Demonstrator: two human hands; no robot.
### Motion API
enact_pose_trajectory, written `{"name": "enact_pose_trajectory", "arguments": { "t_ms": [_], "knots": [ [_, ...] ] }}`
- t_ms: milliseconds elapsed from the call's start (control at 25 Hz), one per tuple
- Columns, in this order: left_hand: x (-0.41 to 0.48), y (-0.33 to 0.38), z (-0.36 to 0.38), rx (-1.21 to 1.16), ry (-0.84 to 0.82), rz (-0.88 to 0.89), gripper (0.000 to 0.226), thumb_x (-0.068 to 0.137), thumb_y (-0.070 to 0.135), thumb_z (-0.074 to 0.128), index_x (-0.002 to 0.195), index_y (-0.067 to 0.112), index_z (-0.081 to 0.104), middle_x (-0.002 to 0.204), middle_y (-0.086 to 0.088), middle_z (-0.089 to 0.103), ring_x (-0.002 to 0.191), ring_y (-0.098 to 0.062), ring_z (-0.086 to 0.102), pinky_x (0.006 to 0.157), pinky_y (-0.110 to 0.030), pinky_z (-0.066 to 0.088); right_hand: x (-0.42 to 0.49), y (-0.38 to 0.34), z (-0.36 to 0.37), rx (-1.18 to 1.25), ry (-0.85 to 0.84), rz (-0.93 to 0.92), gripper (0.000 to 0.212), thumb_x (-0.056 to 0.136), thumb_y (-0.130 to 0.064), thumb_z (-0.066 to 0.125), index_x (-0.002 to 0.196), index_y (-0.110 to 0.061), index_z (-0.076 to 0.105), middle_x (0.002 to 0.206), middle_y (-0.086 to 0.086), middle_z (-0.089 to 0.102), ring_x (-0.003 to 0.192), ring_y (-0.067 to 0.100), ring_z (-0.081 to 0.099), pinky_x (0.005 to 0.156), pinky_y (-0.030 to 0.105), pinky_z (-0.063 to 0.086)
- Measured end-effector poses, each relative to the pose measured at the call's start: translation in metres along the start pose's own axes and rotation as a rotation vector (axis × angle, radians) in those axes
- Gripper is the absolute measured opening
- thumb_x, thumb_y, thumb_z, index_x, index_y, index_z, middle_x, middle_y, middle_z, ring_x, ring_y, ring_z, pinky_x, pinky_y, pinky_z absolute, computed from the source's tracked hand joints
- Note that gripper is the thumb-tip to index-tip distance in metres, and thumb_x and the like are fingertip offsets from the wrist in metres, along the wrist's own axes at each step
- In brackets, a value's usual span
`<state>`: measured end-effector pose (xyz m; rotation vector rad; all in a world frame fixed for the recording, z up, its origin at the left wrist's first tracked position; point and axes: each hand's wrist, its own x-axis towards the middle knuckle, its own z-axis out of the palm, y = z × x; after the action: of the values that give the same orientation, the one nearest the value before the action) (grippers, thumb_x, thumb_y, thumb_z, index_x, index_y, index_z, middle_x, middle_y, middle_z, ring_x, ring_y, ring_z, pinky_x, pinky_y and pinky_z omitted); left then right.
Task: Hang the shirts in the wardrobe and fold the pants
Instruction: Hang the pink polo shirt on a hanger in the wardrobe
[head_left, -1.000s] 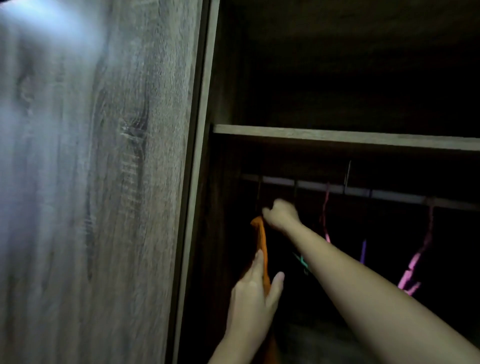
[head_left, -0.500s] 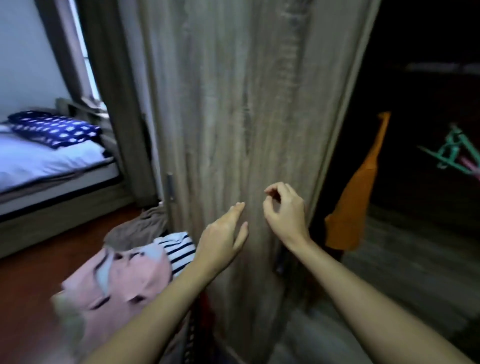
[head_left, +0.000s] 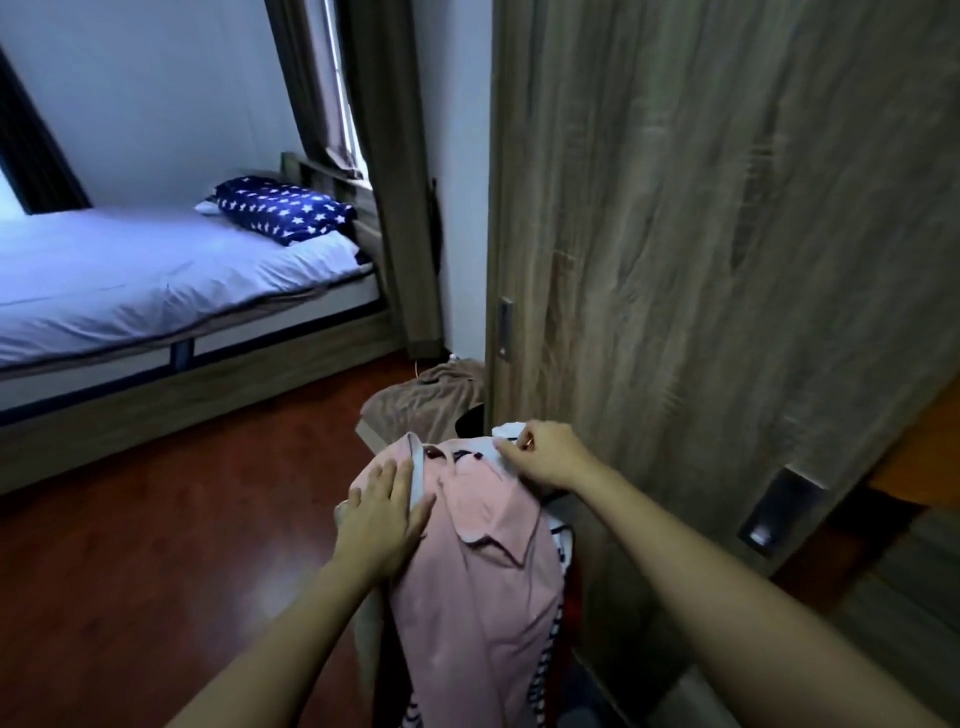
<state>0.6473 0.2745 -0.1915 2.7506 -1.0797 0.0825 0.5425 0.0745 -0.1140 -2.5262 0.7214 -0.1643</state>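
Note:
A pink collared shirt lies draped on top of a pile of clothes in front of the wardrobe door. My left hand rests flat on the shirt's left shoulder, fingers straight. My right hand pinches white fabric at the far edge of the shirt's collar. A black-and-white striped garment shows under the pink shirt on its right side. An orange garment hangs inside the wardrobe at the far right edge.
A brown garment lies on a low stand behind the pile. A bed with a star-patterned pillow stands at the left across red-brown floor. A curtain hangs beside the wardrobe.
My view swung from the wardrobe rail down and left to the clothes pile. Both hands left the hung orange garment and came down onto the pink shirt.

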Motion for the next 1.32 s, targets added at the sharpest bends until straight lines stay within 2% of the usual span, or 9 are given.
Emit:
{"name": "enact_pose_trajectory", "arguments": {
  "t_ms": [160, 320, 480, 600, 680, 800, 1000, 1120, 1320],
  "knots": [
    [0.000, -0.007, 0.008, -0.035, 0.005, 0.004, 0.105, 0.075, 0.072, -0.021, 0.147, 0.012, 0.028, 0.150, -0.011, 0.035, 0.140, -0.026, 0.031, 0.108, -0.046, 0.028, 0.005, -0.013, 0.027, -0.135, -0.071, 0.120, 0.045, 0.083, -0.030, 0.062, 0.119, -0.006, 0.048, 0.124, 0.014, 0.056, 0.120, 0.031, 0.049, 0.094, 0.031, 0.041],
    [0.011, -0.004, -0.008, -0.338, 0.017, -0.038, 0.073, 0.089, 0.060, 0.021, 0.150, 0.020, 0.015, 0.157, -0.002, 0.019, 0.145, -0.021, 0.016, 0.114, -0.044, 0.015, 0.000, -0.027, 0.008, -0.027, -0.015, -0.062, 0.026, 0.080, -0.015, 0.062, 0.105, -0.012, 0.069, 0.114, 0.010, 0.068, 0.110, 0.027, 0.059, 0.091, 0.027, 0.046],
    [0.048, 0.014, -0.078, -0.525, -0.057, 0.330, 0.082, 0.065, 0.026, 0.048, 0.145, 0.014, 0.033, 0.158, -0.007, 0.010, 0.143, -0.015, 0.016, 0.113, -0.024, 0.015, -0.031, -0.058, -0.030, 0.144, 0.095, -0.275, 0.031, 0.078, 0.001, 0.061, 0.104, -0.013, 0.072, 0.111, 0.005, 0.070, 0.104, 0.015, 0.061, 0.072, -0.005, 0.032],
    [0.056, 0.037, -0.125, -0.371, -0.175, 0.539, 0.078, 0.057, 0.024, 0.050, 0.134, 0.016, 0.050, 0.157, 0.001, 0.018, 0.143, -0.015, 0.016, 0.114, -0.043, 0.014, -0.059, -0.071, -0.074, 0.218, 0.145, -0.320, 0.031, 0.078, 0.003, 0.060, 0.100, -0.014, 0.074, 0.098, -0.001, 0.070, 0.092, 0.004, 0.058, 0.072, -0.002, 0.036],
    [0.052, 0.052, -0.155, -0.259, -0.156, 0.574, 0.065, 0.059, 0.040, 0.052, 0.119, 0.016, 0.059, 0.144, 0.000, 0.043, 0.136, -0.014, 0.032, 0.110, -0.049, 0.016, -0.082, -0.070, -0.109, 0.242, 0.198, -0.322, 0.031, 0.076, 0.007, 0.059, 0.095, -0.012, 0.075, 0.085, -0.005, 0.066, 0.079, -0.004, 0.057, 0.069, 0.001, 0.039],
    [0.039, 0.079, -0.191, -0.318, 0.026, 0.666, 0.045, 0.063, 0.056, 0.048, 0.085, 0.018, 0.055, 0.083, -0.002, 0.061, 0.079, -0.019, 0.057, 0.076, -0.037, 0.042, -0.120, -0.054, -0.163, 0.257, 0.375, -0.270, 0.029, 0.072, 0.006, 0.062, 0.087, -0.017, 0.073, 0.078, -0.003, 0.067, 0.065, -0.004, 0.056, 0.064, 0.008, 0.042],
    [0.008, 0.126, -0.221, -0.353, 0.097, 0.748, 0.030, 0.068, 0.054, 0.067, 0.072, 0.028, 0.053, 0.061, 0.013, 0.053, 0.061, 0.000, 0.049, 0.056, -0.020, 0.034, -0.205, -0.005, -0.228, -0.017, 0.540, -0.187, 0.035, 0.064, 0.005, 0.062, 0.062, -0.029, 0.051, 0.063, -0.011, 0.055, 0.061, 0.003, 0.052, 0.056, 0.012, 0.038],
    [-0.014, 0.173, -0.256, -0.461, 0.150, 0.766, 0.011, 0.067, 0.036, 0.059, 0.076, 0.031, 0.063, 0.065, 0.015, 0.057, 0.068, -0.001, 0.054, 0.062, -0.017, 0.038, -0.258, 0.023, -0.257, -0.350, 0.585, -0.125, 0.029, 0.065, 0.000, 0.064, 0.056, -0.027, 0.060, 0.080, -0.007, 0.054, 0.082, 0.017, 0.056, 0.064, 0.029, 0.046],
    [-0.027, 0.249, -0.248, -0.317, 0.115, 0.668, 0.044, 0.052, 0.031, 0.050, 0.095, 0.035, 0.063, 0.097, 0.000, 0.070, 0.094, -0.024, 0.066, 0.080, -0.040, 0.053, -0.312, 0.064, -0.279, -0.840, 0.476, 0.280, 0.033, 0.086, -0.021, 0.054, 0.118, -0.029, 0.056, 0.123, 0.006, 0.039, 0.110, 0.031, 0.048, 0.067, 0.036, 0.043]
  ]
}}
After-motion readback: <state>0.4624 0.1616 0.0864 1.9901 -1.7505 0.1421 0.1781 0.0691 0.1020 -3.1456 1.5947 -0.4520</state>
